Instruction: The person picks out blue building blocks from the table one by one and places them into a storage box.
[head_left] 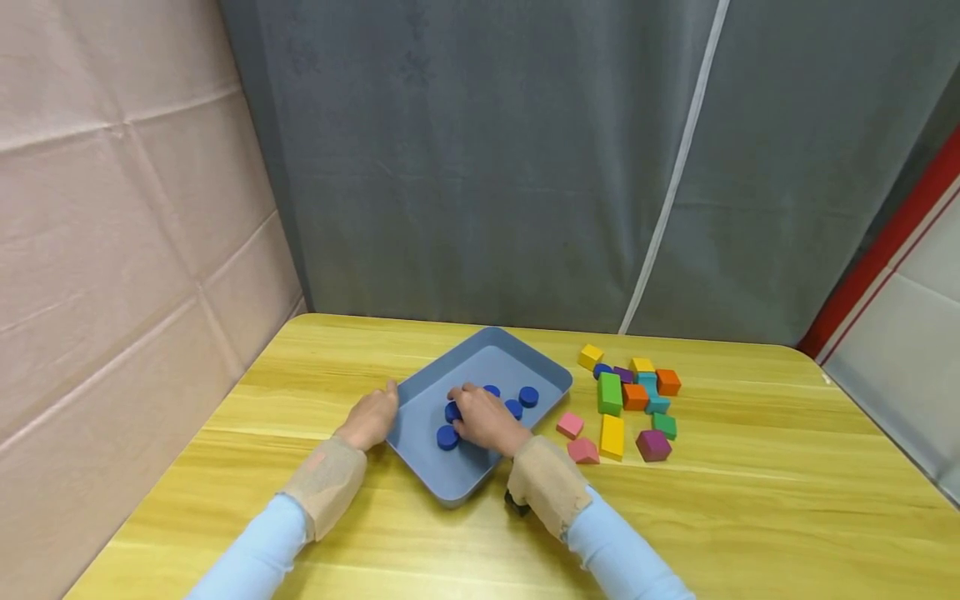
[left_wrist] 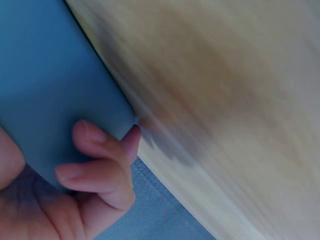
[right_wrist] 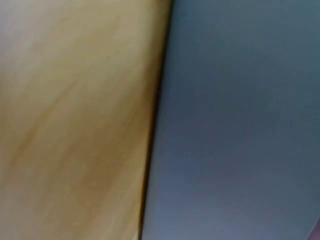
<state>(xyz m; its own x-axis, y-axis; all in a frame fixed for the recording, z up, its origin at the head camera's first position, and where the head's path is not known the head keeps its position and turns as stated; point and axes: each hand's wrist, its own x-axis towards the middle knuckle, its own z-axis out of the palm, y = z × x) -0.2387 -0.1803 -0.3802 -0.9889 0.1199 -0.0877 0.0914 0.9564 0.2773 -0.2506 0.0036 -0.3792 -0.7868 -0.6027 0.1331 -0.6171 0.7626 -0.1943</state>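
Observation:
A grey-blue tray [head_left: 461, 479] sits at an angle on the wooden table, with several round blue blocks inside. My left hand [head_left: 371, 417] grips its left edge; the left wrist view shows curled fingers [left_wrist: 97, 180] against the outer wall, the thumb on the other side. Inside the tray, my right hand [head_left: 486, 418] reaches over the near right wall and holds a blue round block [head_left: 452, 412] between thumb and fingers. Another blue block [head_left: 447, 437] lies just nearer to me, while others, such as this blue block [head_left: 528, 397], lie beyond the hand. The right wrist view shows mainly the tray wall [right_wrist: 235, 120].
Right of the tray lie loose coloured blocks, among them a green block [head_left: 610, 393], a yellow block [head_left: 612, 437], a pink block [head_left: 570, 426] and a purple block [head_left: 654, 445]. A grey curtain [head_left: 480, 167] hangs behind the table [head_left: 750, 467].

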